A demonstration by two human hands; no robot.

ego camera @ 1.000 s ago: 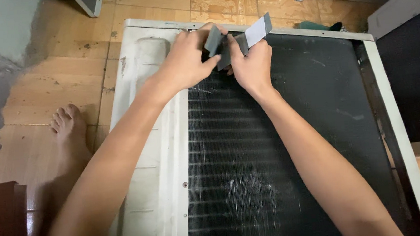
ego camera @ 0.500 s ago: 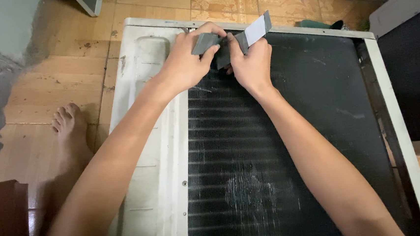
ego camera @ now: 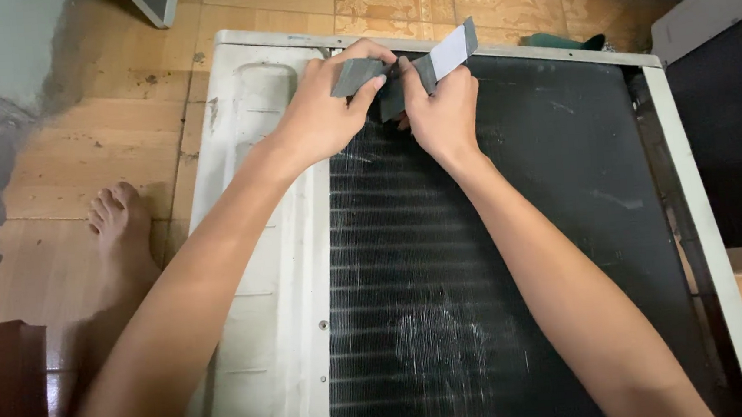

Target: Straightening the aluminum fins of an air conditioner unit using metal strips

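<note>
Head view: our left hand (ego camera: 321, 120) pinches a grey strip (ego camera: 355, 75) while our right hand (ego camera: 443, 112) grips a grey card (ego camera: 450, 51), both at the dark finned coil's (ego camera: 497, 269) top edge.

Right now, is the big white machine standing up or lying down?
Lying down. The white machine lies flat on the tiled floor, its dark finned grille facing up under both hands.

Grey card (ego camera: 360, 72) — black finned coil (ego camera: 482, 296)

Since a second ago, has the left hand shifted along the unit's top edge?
No. The left hand stays at the white casing's top edge, only regripping the grey tool.
</note>
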